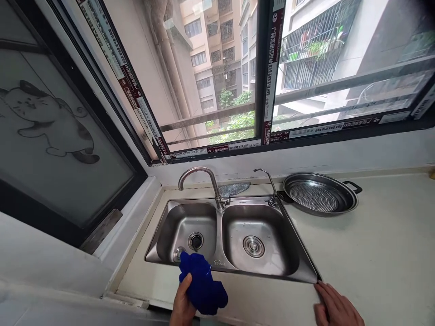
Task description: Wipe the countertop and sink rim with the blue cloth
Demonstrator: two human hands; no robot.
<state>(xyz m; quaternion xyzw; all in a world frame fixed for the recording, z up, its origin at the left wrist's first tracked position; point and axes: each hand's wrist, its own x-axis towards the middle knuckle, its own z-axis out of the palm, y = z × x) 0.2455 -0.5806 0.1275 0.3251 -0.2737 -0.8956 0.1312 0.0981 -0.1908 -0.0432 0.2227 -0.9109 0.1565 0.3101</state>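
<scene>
My left hand [183, 301] is closed around a crumpled dark blue cloth [204, 285], thumb on its left side. The cloth is in front of the left basin [170, 226] of a steel double sink [219, 235] and covers part of the front rim. Just beyond the cloth, a small shiny round item [178, 254] shows in that basin; I cannot tell its kind. My right hand [338, 305] lies on the pale countertop [374, 253] with fingers stretched out, its fingertips at the sink's front right corner. Nothing shows in it.
A curved faucet [204, 171] and a thin spout [268, 176] rise behind the sink. A wide steel pan [321, 194] with black handles sits on the counter to the right. Behind stands a window [265, 90]; a dark-framed panel with a cat drawing [50, 122] is at left.
</scene>
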